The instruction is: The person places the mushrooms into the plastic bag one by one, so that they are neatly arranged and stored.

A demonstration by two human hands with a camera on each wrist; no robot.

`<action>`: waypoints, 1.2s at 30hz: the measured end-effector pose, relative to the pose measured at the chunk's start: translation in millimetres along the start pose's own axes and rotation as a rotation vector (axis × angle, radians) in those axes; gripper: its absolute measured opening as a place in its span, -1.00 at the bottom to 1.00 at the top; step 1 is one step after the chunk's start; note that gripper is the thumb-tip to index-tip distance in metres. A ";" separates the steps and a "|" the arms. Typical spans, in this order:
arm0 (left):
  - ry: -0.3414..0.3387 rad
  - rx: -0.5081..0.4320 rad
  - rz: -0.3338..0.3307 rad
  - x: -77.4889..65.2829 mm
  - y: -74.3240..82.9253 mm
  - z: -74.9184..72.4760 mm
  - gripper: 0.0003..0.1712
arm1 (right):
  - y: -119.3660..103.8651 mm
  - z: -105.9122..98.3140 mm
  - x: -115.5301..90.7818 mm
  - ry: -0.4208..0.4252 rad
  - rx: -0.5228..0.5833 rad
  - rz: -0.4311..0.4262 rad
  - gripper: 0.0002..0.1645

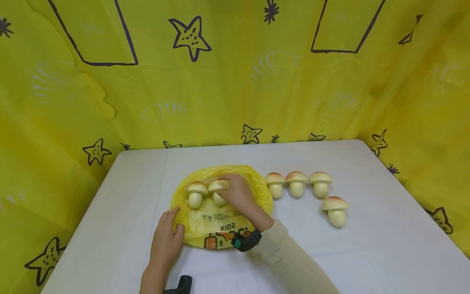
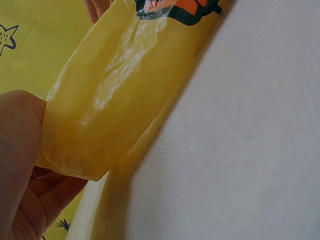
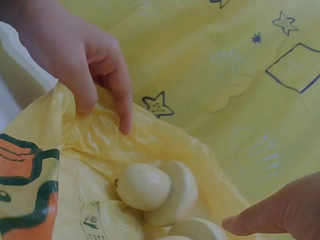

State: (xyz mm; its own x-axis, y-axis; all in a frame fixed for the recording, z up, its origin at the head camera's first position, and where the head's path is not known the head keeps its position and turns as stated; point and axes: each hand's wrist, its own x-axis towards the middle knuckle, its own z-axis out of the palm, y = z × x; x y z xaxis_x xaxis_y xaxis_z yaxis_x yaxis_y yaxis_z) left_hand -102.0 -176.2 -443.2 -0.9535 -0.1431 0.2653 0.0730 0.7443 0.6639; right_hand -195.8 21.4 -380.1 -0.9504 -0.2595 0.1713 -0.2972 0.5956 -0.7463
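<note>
A yellow plastic bag (image 1: 194,228) with printed pictures lies spread on the white table. On it stand two mushroom-shaped pieces with pale stems and reddish-yellow caps, a left mushroom (image 1: 196,199) and a right mushroom (image 1: 217,199). My left hand (image 1: 167,239) holds the bag's left edge, its thumb and fingers on either side of the plastic in the left wrist view. Fingers and thumb of my right hand (image 1: 238,196) pinch the right mushroom's cap. In the right wrist view that thumb (image 3: 245,225) meets the mushroom (image 3: 202,229), whose lower part is cut off by the frame.
Right of the bag, three mushrooms (image 1: 296,183) stand in a row, the nearest close to the bag's edge. Another mushroom (image 1: 335,211) stands slightly tilted, nearer to me. A yellow patterned cloth (image 1: 227,81) hangs around the white table (image 1: 385,245).
</note>
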 end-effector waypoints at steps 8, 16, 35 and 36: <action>0.008 0.008 0.009 -1.5 -1.0 -0.1 -0.51 | 1.2 -17.7 -13.0 0.035 0.042 -0.017 -0.58; 0.005 -0.008 0.008 -1.1 -0.5 0.6 -0.51 | 2.6 -28.7 -22.4 0.061 0.058 0.002 -0.59; -0.004 0.000 0.007 -1.1 0.4 0.6 -0.51 | 5.2 -49.2 -33.1 0.103 0.043 0.006 -0.58; -0.001 0.000 0.009 -1.3 0.5 0.5 -0.51 | 5.3 -50.5 -33.7 0.108 0.042 0.006 -0.58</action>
State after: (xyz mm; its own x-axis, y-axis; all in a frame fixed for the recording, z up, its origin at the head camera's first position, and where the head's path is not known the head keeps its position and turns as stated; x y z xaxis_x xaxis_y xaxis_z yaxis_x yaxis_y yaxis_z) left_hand -100.8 -175.4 -443.5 -0.9531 -0.1354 0.2706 0.0819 0.7454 0.6616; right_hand -169.9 71.6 -357.4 -0.9573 -0.1709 0.2331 -0.2890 0.5641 -0.7734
